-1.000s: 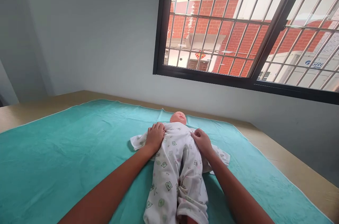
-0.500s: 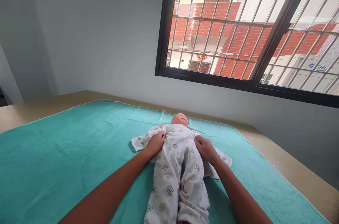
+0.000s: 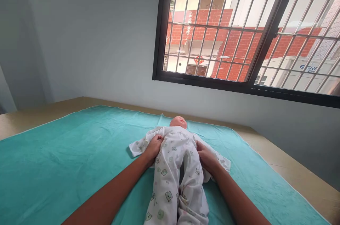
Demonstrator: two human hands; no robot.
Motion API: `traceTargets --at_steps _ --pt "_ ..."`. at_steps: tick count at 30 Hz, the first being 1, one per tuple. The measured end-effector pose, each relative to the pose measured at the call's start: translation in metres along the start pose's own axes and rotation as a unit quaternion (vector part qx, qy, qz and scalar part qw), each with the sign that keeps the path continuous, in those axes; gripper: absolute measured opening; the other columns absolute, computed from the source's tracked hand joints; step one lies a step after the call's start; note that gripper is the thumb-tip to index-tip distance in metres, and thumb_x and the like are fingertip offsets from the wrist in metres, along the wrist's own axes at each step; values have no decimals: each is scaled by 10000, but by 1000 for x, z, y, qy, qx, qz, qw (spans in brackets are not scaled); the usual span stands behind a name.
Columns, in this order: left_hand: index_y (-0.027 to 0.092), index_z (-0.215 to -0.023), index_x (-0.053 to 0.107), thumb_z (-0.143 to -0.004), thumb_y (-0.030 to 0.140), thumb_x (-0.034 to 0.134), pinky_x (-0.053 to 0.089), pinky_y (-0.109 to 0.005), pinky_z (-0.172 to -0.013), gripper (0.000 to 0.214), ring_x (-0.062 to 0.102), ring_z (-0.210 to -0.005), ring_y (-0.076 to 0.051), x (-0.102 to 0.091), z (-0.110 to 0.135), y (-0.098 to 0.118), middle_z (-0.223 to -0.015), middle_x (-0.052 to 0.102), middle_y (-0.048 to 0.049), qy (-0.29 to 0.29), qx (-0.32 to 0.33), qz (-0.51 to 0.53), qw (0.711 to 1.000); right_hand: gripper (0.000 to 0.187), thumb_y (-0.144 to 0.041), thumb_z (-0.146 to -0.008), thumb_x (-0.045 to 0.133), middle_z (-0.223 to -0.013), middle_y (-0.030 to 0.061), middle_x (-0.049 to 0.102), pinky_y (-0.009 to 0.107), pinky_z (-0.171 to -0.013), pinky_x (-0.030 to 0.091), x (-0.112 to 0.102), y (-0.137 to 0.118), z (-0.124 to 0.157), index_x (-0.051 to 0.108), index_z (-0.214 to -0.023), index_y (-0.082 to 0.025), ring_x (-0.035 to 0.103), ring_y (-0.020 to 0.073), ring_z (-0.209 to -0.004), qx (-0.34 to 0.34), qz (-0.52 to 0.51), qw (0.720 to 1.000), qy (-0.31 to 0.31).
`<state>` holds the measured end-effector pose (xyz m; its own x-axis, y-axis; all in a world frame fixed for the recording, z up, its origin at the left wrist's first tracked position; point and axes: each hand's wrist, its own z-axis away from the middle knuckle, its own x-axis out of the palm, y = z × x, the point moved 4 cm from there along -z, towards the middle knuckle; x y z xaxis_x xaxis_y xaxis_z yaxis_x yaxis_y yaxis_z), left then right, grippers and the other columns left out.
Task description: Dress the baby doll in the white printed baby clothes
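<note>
A baby doll [image 3: 178, 122] lies on its back on a teal blanket [image 3: 66, 161], dressed in a white sleepsuit [image 3: 174, 172] printed with small bears. My left hand [image 3: 153, 147] curls round the doll's side under its left-hand sleeve. My right hand [image 3: 205, 155] grips the doll's other side at the waist, fingers tucked against the cloth. Both forearms reach in from the bottom of the view. The doll's feet are cut off by the lower edge.
The blanket covers a beige bed or platform [image 3: 289, 172] whose bare edge shows at the back and right. A grey wall [image 3: 92, 40] rises behind it. A barred window [image 3: 239, 30] with a black frame looks onto a red brick building.
Both hands have slid down from the doll's shoulders and chest to its sides near the waist, and their fingers have curled in against the body.
</note>
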<state>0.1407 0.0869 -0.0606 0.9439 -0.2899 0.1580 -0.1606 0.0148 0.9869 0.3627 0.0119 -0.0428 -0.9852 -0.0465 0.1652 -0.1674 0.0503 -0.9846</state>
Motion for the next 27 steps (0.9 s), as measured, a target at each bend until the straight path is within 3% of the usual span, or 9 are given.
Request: traceTargets --at_steps 8,12,16,19,27 --pt "191 -953 497 -719 562 698 447 -260 -591 483 599 -647 -155 6 5 2 -763 651 -12 -7 6 66 998 341 -317 -519 785 -622 -31 572 247 -547 383 -5 11 -12 516 -685 -187 476 117 -573 -30 10 992 120" --pt "191 -944 493 -667 478 771 455 -262 -591 486 623 -674 -170 8 4 2 -823 675 -31 -35 21 60 997 369 -329 -499 782 -568 -49 517 236 -535 340 -5 9 -10 466 -620 -183 415 93 -550 -41 21 987 155" --pt "199 -921 481 -545 316 864 470 -259 -642 550 637 -770 -180 9 3 2 -935 687 -49 -46 41 41 997 362 -334 -489 776 -566 -44 517 237 -540 335 -5 9 -9 468 -605 -184 411 97 -555 -45 30 986 157" --pt "194 -948 503 -537 260 861 481 -273 -682 550 643 -822 -195 6 3 2 -963 694 -62 -49 42 24 998 357 -336 -483 782 -571 -37 528 239 -547 346 -6 9 -11 484 -606 -183 419 102 -561 -44 35 987 150" --pt "166 -836 540 -599 308 809 472 -278 -616 385 623 -686 -178 5 1 -5 -773 679 -23 -41 45 -7 998 357 -328 -495 797 -596 -27 563 249 -591 388 -10 11 -14 518 -665 -185 476 134 -621 -47 41 989 131"
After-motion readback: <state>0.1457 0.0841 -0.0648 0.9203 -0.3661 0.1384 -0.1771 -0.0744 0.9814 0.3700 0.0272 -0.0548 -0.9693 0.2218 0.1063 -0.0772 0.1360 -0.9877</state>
